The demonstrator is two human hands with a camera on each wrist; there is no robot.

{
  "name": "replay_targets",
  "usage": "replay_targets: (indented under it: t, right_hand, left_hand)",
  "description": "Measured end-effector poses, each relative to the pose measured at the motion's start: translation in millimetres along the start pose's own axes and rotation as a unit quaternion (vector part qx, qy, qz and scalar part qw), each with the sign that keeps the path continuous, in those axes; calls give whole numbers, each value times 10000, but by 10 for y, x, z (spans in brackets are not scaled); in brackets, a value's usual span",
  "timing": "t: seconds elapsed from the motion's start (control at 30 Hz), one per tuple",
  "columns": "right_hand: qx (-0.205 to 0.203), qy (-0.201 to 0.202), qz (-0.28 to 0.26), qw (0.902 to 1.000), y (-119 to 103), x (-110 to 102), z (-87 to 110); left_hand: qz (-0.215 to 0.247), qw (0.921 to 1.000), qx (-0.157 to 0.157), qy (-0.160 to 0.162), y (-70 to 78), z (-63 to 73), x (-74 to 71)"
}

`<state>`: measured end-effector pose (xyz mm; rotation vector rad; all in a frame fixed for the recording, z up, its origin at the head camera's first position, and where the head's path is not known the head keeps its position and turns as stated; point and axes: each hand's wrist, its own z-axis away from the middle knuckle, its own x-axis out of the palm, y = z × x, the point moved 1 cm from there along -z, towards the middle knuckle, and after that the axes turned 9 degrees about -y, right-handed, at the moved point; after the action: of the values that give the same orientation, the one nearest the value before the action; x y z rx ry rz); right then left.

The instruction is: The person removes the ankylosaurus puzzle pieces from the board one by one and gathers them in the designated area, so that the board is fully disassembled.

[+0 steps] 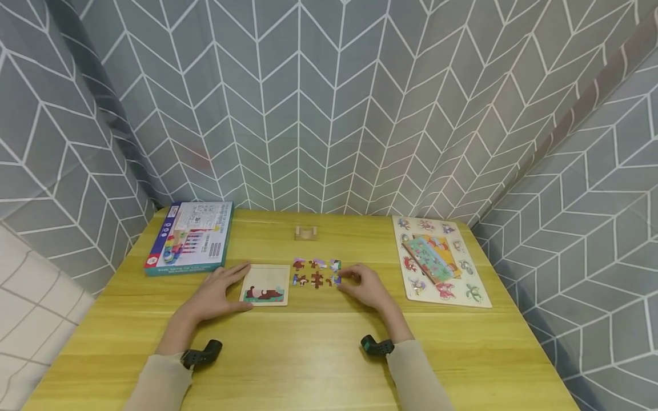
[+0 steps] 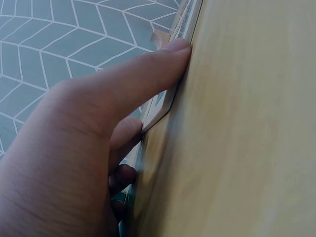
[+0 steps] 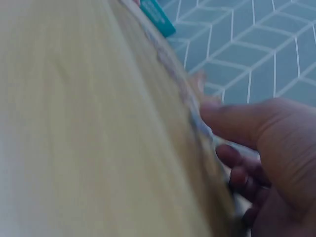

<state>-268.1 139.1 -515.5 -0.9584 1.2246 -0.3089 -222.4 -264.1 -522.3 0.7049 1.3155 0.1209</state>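
Observation:
A shallow square wooden puzzle tray [image 1: 264,277] lies on the table, with brown and green picture pieces along its lower part. My left hand [image 1: 218,291] holds it at the left side, thumb at the near edge and fingers by the far corner. In the left wrist view the thumb [image 2: 168,57] presses against the tray's edge. To the right of the tray, loose jigsaw pieces [image 1: 317,279] lie in two rows. My right hand [image 1: 366,285] pinches the near-right blue jigsaw piece [image 1: 335,280] between thumb and fingers, low at the table.
A small wooden block with a notch [image 1: 305,233] stands behind the pieces. At the back left lies a flat boxed set [image 1: 190,240]. On the right, a white animal peg board [image 1: 426,291] carries a green picture board [image 1: 429,258]. A patterned curtain [image 1: 319,114] borders the table's back.

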Motion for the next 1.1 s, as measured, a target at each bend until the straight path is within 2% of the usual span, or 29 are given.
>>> replay_targets:
  t: [0.1,0.23,0.33,0.47,0.6,0.83,1.1]
  right_hand:
    - [74,48,-99,9999,-130,23,-55]
    - [-131,-79,-41,9999,-418,125,-205]
    - [-407,-493,220,9977,-694,258,-359]
    - [-660,-1142,512,9899,-1022,488,-549]
    - [-794,-1550,593,9829,-1227,717,-697]
    - [-892,-1952,691,9743,-1311,980,-830]
    - [-1121,-2126,1226,9629,-1294,1118,-863]
  left_hand:
    - [34,10000,-45,-16,-5,13,7]
    - [-42,10000,-41,-32,-10,2,-11]
    - [-123,9999,-26,-3,-10,1,-21]
    - [-194,9998,-48,20,1,-2,-22]
    - [-183,9998,-73,2,7,-4,-16]
    - [-146,9999,-65,-5,-13,-7,-8]
    - [-35,9999,34,-88,-39,-8,-27]
